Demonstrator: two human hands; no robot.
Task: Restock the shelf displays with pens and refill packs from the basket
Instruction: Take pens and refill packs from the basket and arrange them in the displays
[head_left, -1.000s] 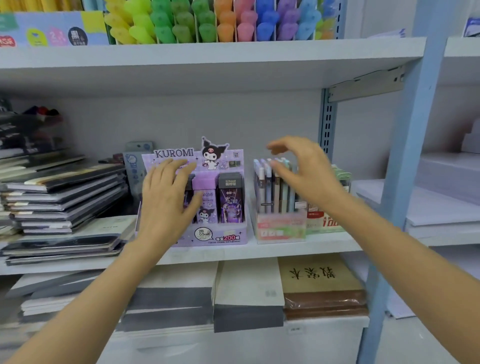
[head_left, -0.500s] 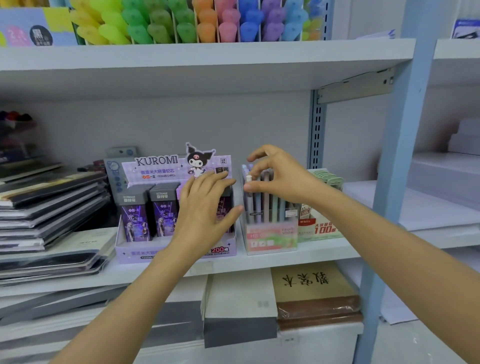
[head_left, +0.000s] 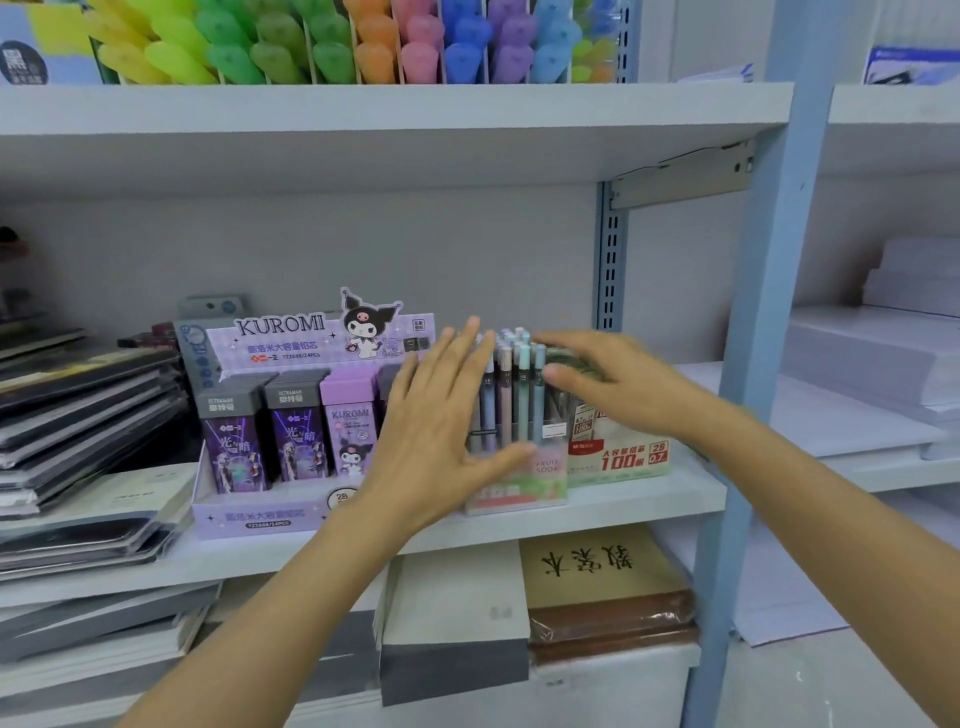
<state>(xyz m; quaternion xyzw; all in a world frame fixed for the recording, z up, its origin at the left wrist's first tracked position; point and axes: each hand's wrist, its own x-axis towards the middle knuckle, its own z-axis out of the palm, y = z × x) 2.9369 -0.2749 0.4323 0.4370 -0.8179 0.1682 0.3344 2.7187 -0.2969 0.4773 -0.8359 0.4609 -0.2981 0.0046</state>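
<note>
On the shelf (head_left: 644, 499), flat dark notebooks (head_left: 78, 405) lie stacked at the left. Beside them stands a purple cardboard box (head_left: 260, 514) with upright rectangular refill packs (head_left: 291, 431). The left hand (head_left: 436, 431), fingers spread flat, presses the left side of the slim pastel pens (head_left: 511, 395) in their clear plastic case (head_left: 519, 488). The right hand (head_left: 618, 384) is loosely spread over the pens, grasping nothing.

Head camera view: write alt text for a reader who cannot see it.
Two bare hands, the left hand and the right hand, flank a clear display box of pastel pens on a white shelf. A purple Kuromi cardboard display of refill packs stands to its left, stacked dark notebooks farther left.
</note>
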